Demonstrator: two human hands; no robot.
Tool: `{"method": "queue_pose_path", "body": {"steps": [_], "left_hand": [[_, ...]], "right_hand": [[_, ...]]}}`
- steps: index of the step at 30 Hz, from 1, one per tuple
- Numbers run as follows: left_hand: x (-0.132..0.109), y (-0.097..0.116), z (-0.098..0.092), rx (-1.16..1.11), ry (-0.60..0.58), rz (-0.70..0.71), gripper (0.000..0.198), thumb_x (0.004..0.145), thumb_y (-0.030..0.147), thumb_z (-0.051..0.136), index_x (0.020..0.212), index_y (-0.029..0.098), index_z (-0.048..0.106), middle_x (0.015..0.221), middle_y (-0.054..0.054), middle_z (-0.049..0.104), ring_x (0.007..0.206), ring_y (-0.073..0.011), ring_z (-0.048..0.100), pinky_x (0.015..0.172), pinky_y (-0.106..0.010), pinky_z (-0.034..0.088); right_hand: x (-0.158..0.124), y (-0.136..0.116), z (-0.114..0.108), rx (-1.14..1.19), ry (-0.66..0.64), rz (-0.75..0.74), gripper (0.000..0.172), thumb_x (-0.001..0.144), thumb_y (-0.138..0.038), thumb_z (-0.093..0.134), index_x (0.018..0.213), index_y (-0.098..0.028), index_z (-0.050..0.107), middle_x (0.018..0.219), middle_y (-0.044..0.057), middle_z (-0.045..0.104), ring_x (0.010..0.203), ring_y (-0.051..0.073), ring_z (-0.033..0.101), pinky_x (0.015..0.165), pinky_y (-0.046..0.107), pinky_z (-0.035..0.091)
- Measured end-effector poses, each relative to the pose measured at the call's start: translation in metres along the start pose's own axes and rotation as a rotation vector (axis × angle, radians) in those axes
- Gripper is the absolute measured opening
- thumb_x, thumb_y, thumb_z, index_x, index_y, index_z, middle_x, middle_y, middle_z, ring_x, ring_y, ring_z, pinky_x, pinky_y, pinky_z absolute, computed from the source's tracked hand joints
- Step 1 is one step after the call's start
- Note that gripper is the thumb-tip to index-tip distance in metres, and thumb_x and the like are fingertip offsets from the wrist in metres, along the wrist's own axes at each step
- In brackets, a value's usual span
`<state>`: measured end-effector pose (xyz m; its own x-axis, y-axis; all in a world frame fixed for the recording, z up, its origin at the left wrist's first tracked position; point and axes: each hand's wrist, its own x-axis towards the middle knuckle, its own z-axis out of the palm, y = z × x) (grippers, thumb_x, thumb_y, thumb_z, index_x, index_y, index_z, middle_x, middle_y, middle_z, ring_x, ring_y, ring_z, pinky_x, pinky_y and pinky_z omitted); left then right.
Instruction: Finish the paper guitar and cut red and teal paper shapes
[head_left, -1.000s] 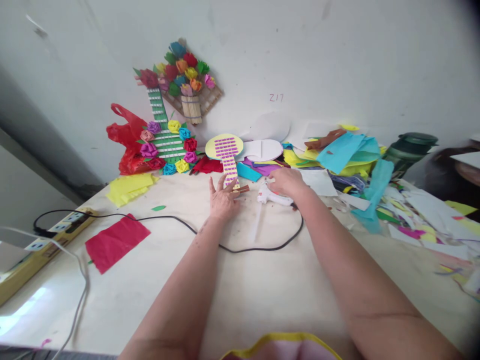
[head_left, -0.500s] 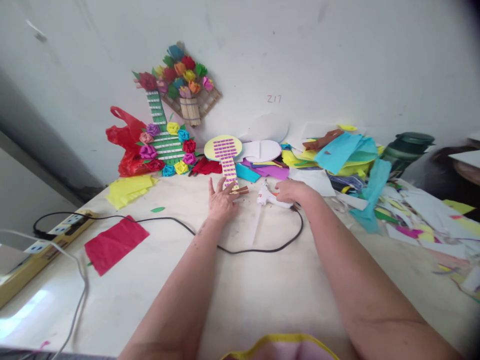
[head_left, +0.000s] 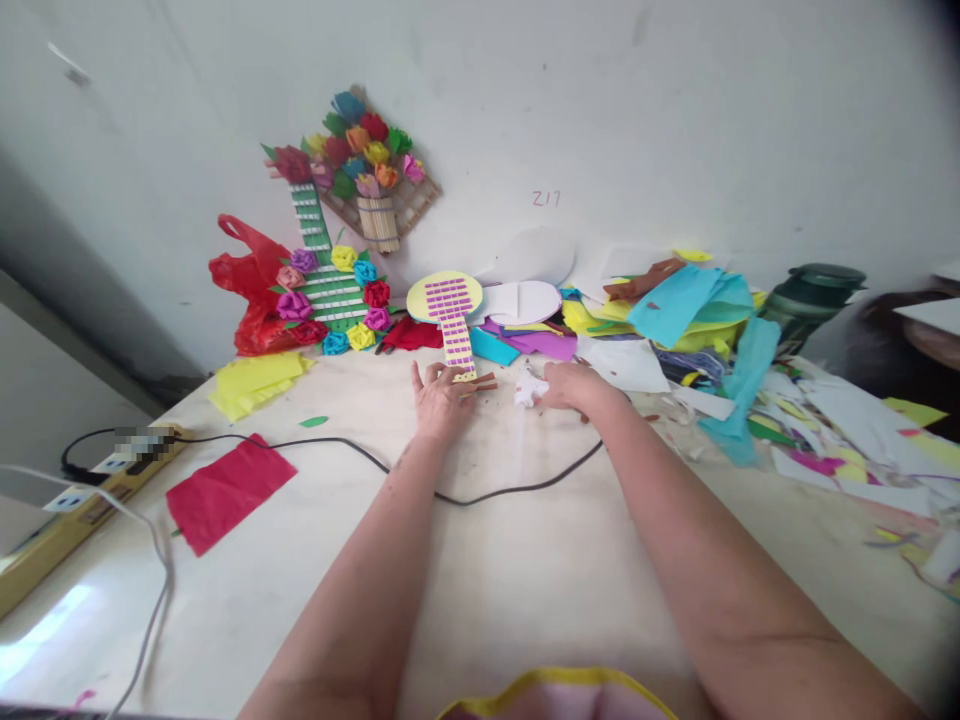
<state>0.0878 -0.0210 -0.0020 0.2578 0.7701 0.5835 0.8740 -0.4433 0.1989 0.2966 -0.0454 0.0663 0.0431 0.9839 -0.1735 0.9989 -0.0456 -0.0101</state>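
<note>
My left hand (head_left: 441, 402) rests low over the table, its fingertips and thumb closed on thin brown strips (head_left: 484, 383) that stick out to the right. Just behind it leans a cardboard shape with an oval head and narrow neck, yellow with purple bars (head_left: 450, 300); the neck's lower end almost meets my fingers. To the right, my right hand (head_left: 574, 388) is wrapped round a white hot glue gun (head_left: 529, 388). The front of the gun shows past my fingers, while its handle is hidden under the hand.
The gun's black cord (head_left: 517, 492) curves across the table towards a power strip (head_left: 97, 490) at left. Crimson paper (head_left: 231, 492) lies nearby. Paper-flower crafts (head_left: 334, 295) lean against the wall. Coloured paper scraps (head_left: 690, 305) and a dark green bottle (head_left: 814, 305) occupy the right.
My right hand has closed round the glue gun and now covers its handle. My left hand's fingers have drawn in from a more spread position. The cord by the gun has shifted.
</note>
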Motion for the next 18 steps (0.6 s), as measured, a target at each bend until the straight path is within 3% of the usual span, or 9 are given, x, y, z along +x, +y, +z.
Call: {"method": "queue_pose_path", "body": {"steps": [5, 9, 14, 18], "left_hand": [[0.005, -0.006, 0.009, -0.032, 0.054, 0.026, 0.013, 0.073, 0.026, 0.064, 0.078, 0.036, 0.072, 0.102, 0.004, 0.067, 0.108, -0.0244, 0.047, 0.111, -0.053, 0.004], [0.006, -0.008, 0.011, -0.063, 0.072, 0.053, 0.016, 0.071, 0.021, 0.067, 0.076, 0.036, 0.072, 0.098, 0.003, 0.068, 0.104, -0.0246, 0.050, 0.109, -0.053, 0.012], [0.006, -0.012, 0.015, -0.134, 0.128, 0.058, 0.016, 0.070, 0.019, 0.067, 0.070, 0.034, 0.072, 0.092, 0.004, 0.070, 0.096, -0.0226, 0.053, 0.105, -0.049, 0.021], [0.008, -0.018, 0.017, -0.230, 0.220, -0.008, 0.014, 0.068, 0.019, 0.067, 0.069, 0.032, 0.071, 0.087, 0.004, 0.071, 0.089, -0.0210, 0.055, 0.099, -0.045, 0.030]], "right_hand": [[0.007, 0.012, -0.005, 0.089, 0.168, 0.075, 0.034, 0.070, -0.024, 0.057, 0.103, -0.017, 0.063, 0.096, 0.014, 0.067, 0.090, 0.028, 0.063, 0.071, 0.032, 0.046], [0.015, 0.014, -0.002, 0.297, 0.299, 0.038, 0.031, 0.069, -0.032, 0.060, 0.096, -0.018, 0.063, 0.090, 0.009, 0.067, 0.085, 0.026, 0.062, 0.064, 0.028, 0.046], [0.013, 0.009, -0.001, 0.752, 0.238, 0.000, 0.026, 0.069, -0.031, 0.063, 0.090, -0.015, 0.061, 0.066, 0.003, 0.062, 0.052, 0.014, 0.055, 0.046, 0.023, 0.041], [0.011, 0.015, -0.002, 1.003, 0.189, -0.047, 0.019, 0.069, -0.025, 0.063, 0.084, -0.014, 0.057, 0.059, -0.001, 0.056, 0.039, 0.007, 0.043, 0.038, 0.020, 0.036]]}}
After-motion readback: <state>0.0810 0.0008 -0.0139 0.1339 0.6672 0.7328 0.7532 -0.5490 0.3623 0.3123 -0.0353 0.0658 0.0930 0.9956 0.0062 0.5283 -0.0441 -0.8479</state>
